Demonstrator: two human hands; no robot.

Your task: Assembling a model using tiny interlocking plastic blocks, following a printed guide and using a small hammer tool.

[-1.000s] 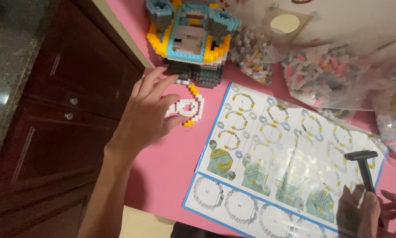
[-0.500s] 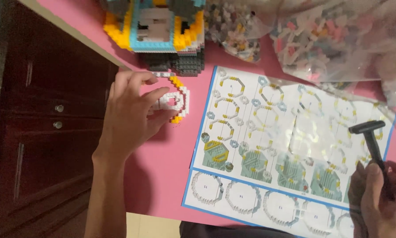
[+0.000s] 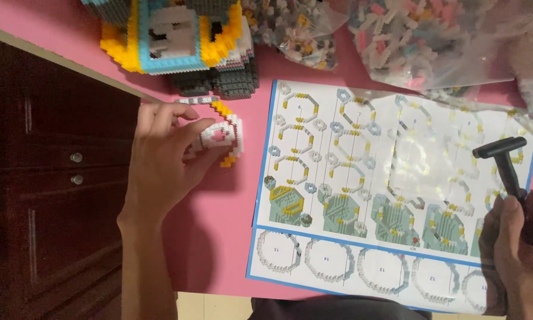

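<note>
The left hand (image 3: 165, 160) pinches a small curved piece of white, grey and yellow bricks (image 3: 222, 133) between thumb and fingertips, its grip pressed together on the piece's white edge. That brick piece lies on the pink bench (image 3: 213, 237), just left of the instruction sheet (image 3: 361, 195). The right hand (image 3: 518, 249) closes its grip around the handle of a black T-shaped tool (image 3: 503, 160), held over the sheet's right edge with the head pointing away from the person. Beyond the sheet's upper left corner stands a large brick model (image 3: 177, 41) in yellow, blue and grey. Clear bags of loose bricks (image 3: 420, 41) lie above the sheet's top edge.
</note>
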